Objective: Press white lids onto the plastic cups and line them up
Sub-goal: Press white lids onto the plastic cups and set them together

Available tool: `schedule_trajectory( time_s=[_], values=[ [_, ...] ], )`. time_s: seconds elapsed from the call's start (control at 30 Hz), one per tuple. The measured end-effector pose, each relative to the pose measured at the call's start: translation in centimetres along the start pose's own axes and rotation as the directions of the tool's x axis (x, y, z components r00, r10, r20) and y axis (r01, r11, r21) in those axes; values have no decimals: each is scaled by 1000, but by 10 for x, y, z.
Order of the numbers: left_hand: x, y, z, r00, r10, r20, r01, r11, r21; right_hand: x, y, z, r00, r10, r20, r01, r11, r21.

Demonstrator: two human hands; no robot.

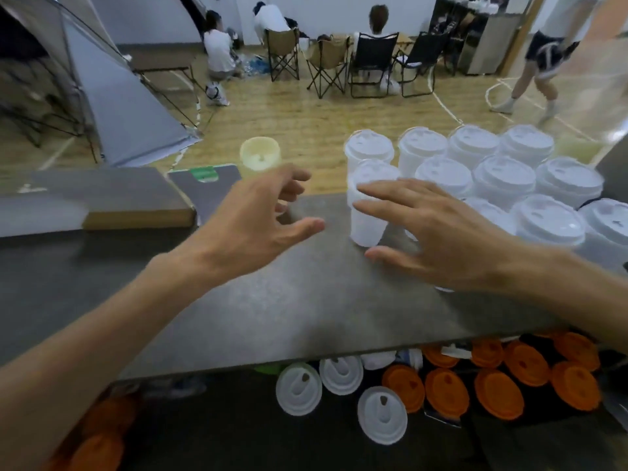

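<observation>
Several plastic cups with white lids (503,175) stand in rows on the right of the grey counter (272,300). The nearest lidded cup (368,219) stands at the left end of the group. My right hand (438,232) hovers open just beside and in front of it, fingers spread, apparently not gripping it. My left hand (258,222) hangs open above the counter, left of that cup, holding nothing. Loose white lids (339,375) lie below the counter's near edge.
Orange lids (499,392) lie on the lower shelf at right and lower left. A yellowish cup (260,154) stands at the counter's far edge. A flat box (102,198) and a grey board (207,192) lie at the left. Beyond are folding chairs, people and a tent.
</observation>
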State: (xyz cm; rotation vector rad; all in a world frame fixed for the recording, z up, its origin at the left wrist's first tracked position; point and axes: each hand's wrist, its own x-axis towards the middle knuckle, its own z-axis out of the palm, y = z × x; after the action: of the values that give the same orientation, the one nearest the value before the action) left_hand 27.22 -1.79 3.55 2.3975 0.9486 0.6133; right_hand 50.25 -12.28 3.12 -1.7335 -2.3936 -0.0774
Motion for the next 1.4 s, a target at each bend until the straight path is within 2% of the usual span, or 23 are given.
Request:
schedule_trajectory(
  time_s=[0.13, 0.3, 0.5, 0.63, 0.77, 0.9, 1.07, 1.17, 1.4],
  values=[
    [-73, -69, -66, 993, -68, -93, 82, 984, 157, 86, -91, 26, 986, -159, -48, 161, 985, 58],
    [-178, -166, -151, 949, -233, -210, 288, 914, 285, 202, -227, 72, 937, -346, -54, 350, 923, 158],
    [-282, -272, -247, 767, -448, -460, 618, 708, 341, 333, -381, 116, 872, -488, -45, 486, 852, 196],
    [-318, -350, -309, 598, -554, -579, 782, 562, 271, 424, -467, 140, 837, -547, -19, 537, 815, 216],
    [-318, -424, -357, 494, -632, -597, 843, 517, 150, 511, -533, 164, 845, -534, 31, 490, 796, 355],
    [-299, -483, -383, 443, -699, -562, 858, 513, 38, 578, -573, 189, 871, -472, 132, 365, 805, 467],
    [-290, -520, -394, 460, -703, -542, 819, 572, -47, 611, -588, 207, 879, -459, 130, 328, 779, 534],
    [-287, -514, -384, 447, -687, -572, 827, 562, -28, 601, -576, 204, 900, -425, 94, 303, 767, 566],
    [-243, -431, -335, 698, -528, -484, 643, 759, 100, 509, -461, 169, 948, -317, 22, 214, 690, 691]
  ],
)
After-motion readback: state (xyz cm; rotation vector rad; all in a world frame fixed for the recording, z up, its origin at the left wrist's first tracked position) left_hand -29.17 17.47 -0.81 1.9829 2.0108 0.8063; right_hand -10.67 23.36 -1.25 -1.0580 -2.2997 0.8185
